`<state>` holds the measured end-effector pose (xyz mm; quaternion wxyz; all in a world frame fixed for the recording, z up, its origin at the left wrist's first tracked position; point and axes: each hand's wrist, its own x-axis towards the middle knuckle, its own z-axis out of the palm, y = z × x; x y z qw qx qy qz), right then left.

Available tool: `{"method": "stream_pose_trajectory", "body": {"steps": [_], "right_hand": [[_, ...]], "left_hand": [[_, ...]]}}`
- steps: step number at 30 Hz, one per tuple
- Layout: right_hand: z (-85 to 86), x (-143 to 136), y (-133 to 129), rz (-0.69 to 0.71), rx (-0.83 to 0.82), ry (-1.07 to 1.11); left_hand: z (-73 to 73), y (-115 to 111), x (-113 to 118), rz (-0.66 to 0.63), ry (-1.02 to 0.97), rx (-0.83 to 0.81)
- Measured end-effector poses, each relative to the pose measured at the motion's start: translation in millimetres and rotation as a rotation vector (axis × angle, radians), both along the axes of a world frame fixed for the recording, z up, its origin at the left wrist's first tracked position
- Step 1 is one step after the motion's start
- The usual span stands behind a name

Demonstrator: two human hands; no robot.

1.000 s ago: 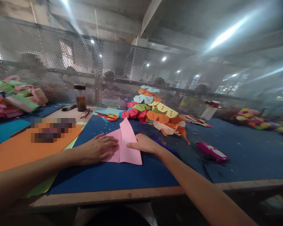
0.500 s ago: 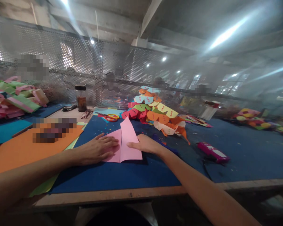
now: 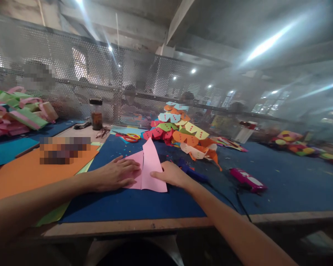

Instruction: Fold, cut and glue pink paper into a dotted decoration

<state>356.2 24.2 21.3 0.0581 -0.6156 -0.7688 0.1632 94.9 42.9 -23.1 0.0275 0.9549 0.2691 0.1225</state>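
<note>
A sheet of pink paper (image 3: 152,159) lies on the blue table mat, with a fold or slit line down its middle and its right flap raised. My left hand (image 3: 115,173) rests flat on the left half, fingers stretched out. At the right edge, my right hand (image 3: 173,173) grips the flap, thumb on top and the other fingers hidden behind it. Just beyond my right hand lies a blue glue gun (image 3: 194,173), partly covered by the hand, its cord running toward me.
Cut paper shapes with red dots (image 3: 185,138) are piled behind the paper. Scissors (image 3: 129,137) lie to their left. A jar (image 3: 96,114), orange sheets (image 3: 22,177) and a heap of paper pieces (image 3: 22,114) are at left. A magenta device (image 3: 248,180) sits at right.
The right flap's lower corner has come down a little and slightly left, with my right hand on it. My left hand has stayed in place. More of the glue gun shows.
</note>
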Motion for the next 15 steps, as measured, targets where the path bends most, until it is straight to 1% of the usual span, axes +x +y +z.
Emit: {"method": "stream_pose_trajectory", "body": {"steps": [9,15], "right_hand": [[-0.5,7.3,-1.7,0.017,-0.005,0.076],[-0.2,9.9,-11.8,0.037,-0.008,0.118]], "left_hand": [[0.5,-1.0,-0.2,-0.005,-0.003,-0.007],[2.1,-2.8,-0.4,-0.012,-0.004,-0.016]]}}
